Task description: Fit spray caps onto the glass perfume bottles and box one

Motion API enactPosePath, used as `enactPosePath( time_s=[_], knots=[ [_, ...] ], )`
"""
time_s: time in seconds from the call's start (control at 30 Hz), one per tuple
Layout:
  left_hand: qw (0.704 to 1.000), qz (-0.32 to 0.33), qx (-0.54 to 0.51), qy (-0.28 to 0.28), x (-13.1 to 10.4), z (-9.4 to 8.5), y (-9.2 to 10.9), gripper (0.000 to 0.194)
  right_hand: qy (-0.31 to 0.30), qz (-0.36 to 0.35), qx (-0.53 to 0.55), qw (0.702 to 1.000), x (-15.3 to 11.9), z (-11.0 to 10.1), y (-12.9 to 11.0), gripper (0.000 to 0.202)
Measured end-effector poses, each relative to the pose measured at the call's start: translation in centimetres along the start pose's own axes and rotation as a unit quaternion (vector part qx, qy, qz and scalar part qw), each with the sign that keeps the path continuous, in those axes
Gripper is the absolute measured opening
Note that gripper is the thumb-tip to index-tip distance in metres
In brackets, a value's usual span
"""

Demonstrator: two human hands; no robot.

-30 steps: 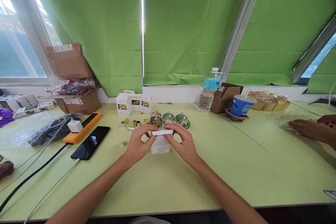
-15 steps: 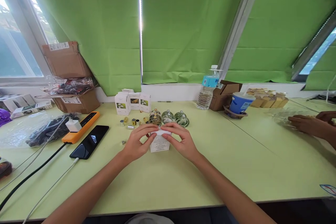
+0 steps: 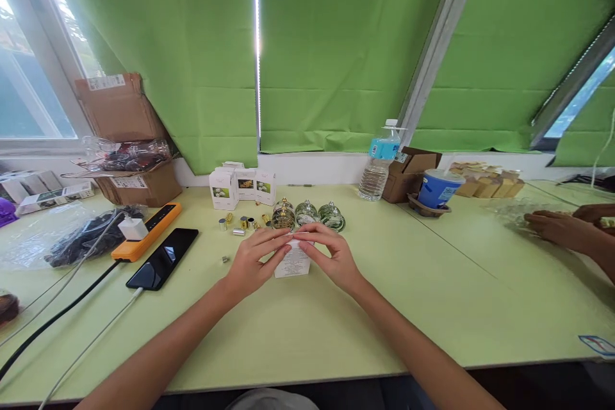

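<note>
A small white carton with printed text on its near face stands upright on the green table. My left hand grips its top from the left, fingers and thumb pressed together at the upper edge. From the other side my right hand holds the same top edge, its fingertips meeting those of the left. The fingers hide most of the top. Right behind the carton sit glass jars with domed lids, one of them amber-toned. Several gold and silver caps lie to the left of the jars.
Several white cartons stand at the back. A phone and an orange power strip with cables lie left. A water bottle, a blue cup and yellowish boxes stand at the right, near another person's hands.
My left thumb and fingers have slid slightly right along the carton's top, nearer my right hand. The carton stays in place.
</note>
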State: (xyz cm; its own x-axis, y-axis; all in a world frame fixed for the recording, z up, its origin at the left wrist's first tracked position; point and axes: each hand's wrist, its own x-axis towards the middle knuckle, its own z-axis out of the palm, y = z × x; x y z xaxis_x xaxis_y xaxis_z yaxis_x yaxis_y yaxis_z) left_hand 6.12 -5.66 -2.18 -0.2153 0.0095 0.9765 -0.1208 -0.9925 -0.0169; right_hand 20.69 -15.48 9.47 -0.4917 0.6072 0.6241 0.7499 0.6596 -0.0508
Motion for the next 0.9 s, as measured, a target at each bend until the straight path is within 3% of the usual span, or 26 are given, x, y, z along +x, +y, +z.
enactPosePath(
  time_s=[0.27,0.4,0.5,0.63,0.7,0.83,0.9],
  knots=[
    [0.997,0.071,0.028,0.004,-0.4,0.2,-1.3,0.047,-0.028,-0.068,-0.073,0.995,-0.3,-0.4,0.6,0.029],
    [1.0,0.022,0.007,0.007,-0.5,0.3,-1.0,0.037,-0.048,-0.077,-0.094,0.991,-0.3,-0.6,0.9,0.031],
    [0.999,-0.027,-0.029,-0.007,-0.4,0.3,-0.6,0.03,-0.058,-0.022,-0.074,0.995,-0.2,-0.8,1.2,0.035],
    [0.997,-0.06,-0.052,-0.007,-0.4,0.2,-0.6,0.023,-0.119,0.094,0.013,0.988,-0.5,-0.7,1.7,0.077],
    [0.996,-0.073,-0.056,-0.011,-0.5,0.2,-0.6,0.023,-0.142,0.13,0.044,0.98,-0.7,-0.5,1.8,0.086],
    [0.986,-0.155,-0.065,-0.019,-0.8,0.5,-0.2,0.032,-0.126,0.167,0.076,0.975,-0.5,-0.5,1.6,0.07],
    [0.975,-0.204,-0.081,-0.017,-0.9,0.6,0.1,0.041,-0.09,0.179,0.091,0.975,-0.1,-1.2,1.6,0.062]
  ],
)
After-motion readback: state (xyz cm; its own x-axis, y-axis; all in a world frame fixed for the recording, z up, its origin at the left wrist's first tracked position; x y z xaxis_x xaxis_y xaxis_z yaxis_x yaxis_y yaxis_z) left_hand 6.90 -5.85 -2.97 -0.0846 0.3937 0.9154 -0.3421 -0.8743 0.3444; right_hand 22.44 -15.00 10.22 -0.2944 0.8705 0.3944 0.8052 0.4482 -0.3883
